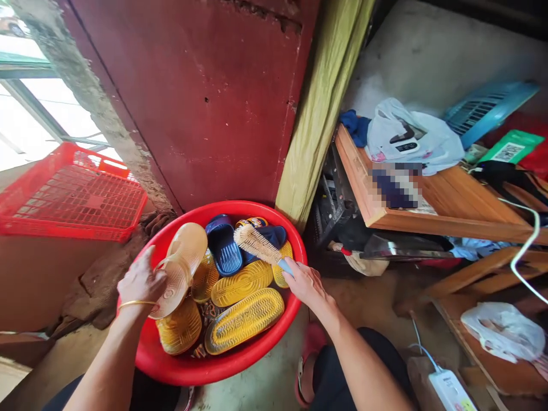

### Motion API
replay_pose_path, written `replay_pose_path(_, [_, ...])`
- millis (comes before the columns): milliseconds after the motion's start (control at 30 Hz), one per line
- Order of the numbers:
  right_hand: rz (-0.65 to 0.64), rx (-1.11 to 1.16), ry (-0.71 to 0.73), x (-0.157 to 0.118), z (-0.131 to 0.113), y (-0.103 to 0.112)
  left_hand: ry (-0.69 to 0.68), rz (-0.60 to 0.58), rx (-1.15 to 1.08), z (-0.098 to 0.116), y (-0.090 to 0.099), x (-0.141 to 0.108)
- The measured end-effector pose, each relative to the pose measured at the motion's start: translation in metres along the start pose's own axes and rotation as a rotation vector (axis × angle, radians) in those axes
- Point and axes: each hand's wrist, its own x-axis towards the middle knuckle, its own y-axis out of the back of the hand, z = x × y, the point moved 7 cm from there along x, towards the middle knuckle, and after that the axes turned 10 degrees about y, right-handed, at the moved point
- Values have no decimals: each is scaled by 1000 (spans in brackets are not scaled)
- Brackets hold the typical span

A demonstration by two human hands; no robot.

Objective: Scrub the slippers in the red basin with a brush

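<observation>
From where I'm watching, the red plastic basin (261, 208) sits on the floor directly below the view, packed with footwear: a navy slide (223, 249), a second dark blue slipper (268, 237) beside it, and several slippers lying with their yellow ridged soles (244, 319) facing up. More pieces are wedged underneath, and I can't make out how many. My left hand (141, 279) is clenched on a tan plastic sandal (180, 265), holding it tilted over the left side of the basin, with a gold bangle (137, 304) on the wrist. My right hand (306, 282) is closed around the blue handle of a scrub brush (257, 244), which mostly disappears inside my fingers. The pale bristles point far and left above the slippers, and I can't tell whether they touch the dark blue slipper. A red plastic crate (75, 194) lies to the left of the basin, cut off by nothing but tilted against the wall. To the right, a wooden board (440, 222) carries a white plastic bag (406, 137) and a pixelated, unreadable patch (396, 185). A white power strip (449, 391) is cut off at the near edge.
</observation>
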Motion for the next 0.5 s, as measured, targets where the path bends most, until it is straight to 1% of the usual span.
replay_pose_path(67, [-4, -8, -20, -4, 3, 0, -118, 74, -141, 9, 9, -13])
replay_pose_path(133, [-18, -19, -45, -7, 5, -1, -358, 116, -290, 28, 13, -36])
replay_pose_path(167, [-29, -24, -57, -7, 5, -3, -485, 141, -332, 39, 12, -51])
replay_pose_path(200, [-41, -28, -68, -7, 5, -4, -566, 159, -357, 48, 8, -64])
replay_pose_path(233, [-49, -31, -77, -6, 4, -5, -643, 102, -365, 58, -3, -77])
replay_pose_path(267, [-54, -33, -86, -5, 3, -6, -721, -27, -351, 69, -21, -91])
replay_pose_path(333, [-58, -38, -95, -1, 1, -7, -835, -357, -253, 87, -64, -120])
replay_pose_path(367, [-56, -42, -95, 1, -1, -8, -862, -488, -178, 91, -84, -134])
replay_pose_path(400, [-54, -44, -91, 3, -2, -8, -878, -568, -100, 93, -101, -144])
replay_pose_path(433, [-51, -45, -85, 5, -4, -9, -889, -618, -25, 93, -115, -153])
replay_pose_path(500, [-52, -44, -72, 9, -8, -10, -876, -666, 117, 90, -136, -164])
